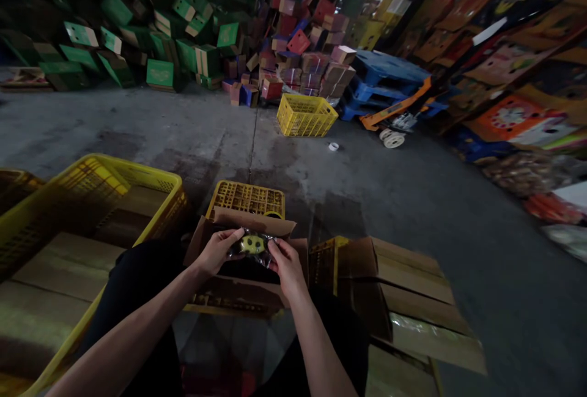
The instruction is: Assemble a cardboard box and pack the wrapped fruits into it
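Observation:
A small yellow-and-black item in a clear plastic bag [253, 245] is held between both my hands over an open cardboard box [238, 290]. My left hand [219, 251] grips the bag's left side with curled fingers. My right hand [285, 263] pinches the bag's right side. The box rests on a small yellow crate [245, 198] in front of my knees. What lies inside the box is too dark to make out.
A large yellow crate [98, 192] holding flat cardboard stands at my left. Open cardboard boxes [403, 290] lie at my right. Further off on the concrete floor are another yellow crate [306, 115], a blue pallet stack [387, 76], an orange pallet jack [394, 118] and heaps of green and red boxes.

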Tool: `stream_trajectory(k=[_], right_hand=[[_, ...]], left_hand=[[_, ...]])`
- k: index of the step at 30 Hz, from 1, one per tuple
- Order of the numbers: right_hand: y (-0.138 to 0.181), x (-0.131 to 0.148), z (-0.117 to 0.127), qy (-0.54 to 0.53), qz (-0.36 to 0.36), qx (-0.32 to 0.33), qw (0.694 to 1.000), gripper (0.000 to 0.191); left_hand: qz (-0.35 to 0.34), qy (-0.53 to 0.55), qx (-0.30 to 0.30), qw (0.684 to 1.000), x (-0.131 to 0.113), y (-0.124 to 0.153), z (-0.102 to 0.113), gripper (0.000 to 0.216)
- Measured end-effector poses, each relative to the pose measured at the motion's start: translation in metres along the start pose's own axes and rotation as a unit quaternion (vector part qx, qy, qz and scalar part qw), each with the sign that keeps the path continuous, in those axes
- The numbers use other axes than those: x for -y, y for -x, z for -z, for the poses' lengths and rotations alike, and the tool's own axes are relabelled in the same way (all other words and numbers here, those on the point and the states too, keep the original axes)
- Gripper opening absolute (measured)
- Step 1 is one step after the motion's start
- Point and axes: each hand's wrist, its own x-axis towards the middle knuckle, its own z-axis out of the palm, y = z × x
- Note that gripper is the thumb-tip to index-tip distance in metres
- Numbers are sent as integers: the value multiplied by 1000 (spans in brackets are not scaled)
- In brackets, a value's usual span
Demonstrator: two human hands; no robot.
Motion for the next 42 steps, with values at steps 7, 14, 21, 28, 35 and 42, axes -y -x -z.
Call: stream_trajectory(k=[7, 14, 21, 28, 35, 42], right_hand=[[0, 9, -1, 45, 37, 8, 998, 49], [0, 0, -4, 46, 50, 28, 997, 41], [0, 5, -10, -75, 5, 39, 996, 42], [1, 5, -1, 35, -5, 30, 999, 52], [-2, 8, 4, 50, 33, -27, 998, 53], [3, 15, -3, -35, -5, 64, 997, 52]], left_hand=[[12, -34, 47, 998, 1, 3, 3, 57], [14, -47, 56, 997, 2, 5, 2, 55], [-30, -43, 40, 998, 5, 2, 1, 55], [5, -47, 41, 998, 1, 1, 1, 65], [-18, -38, 76, 996, -2, 6, 1, 52], [-46, 0, 23, 999, 3, 0, 5, 48]])
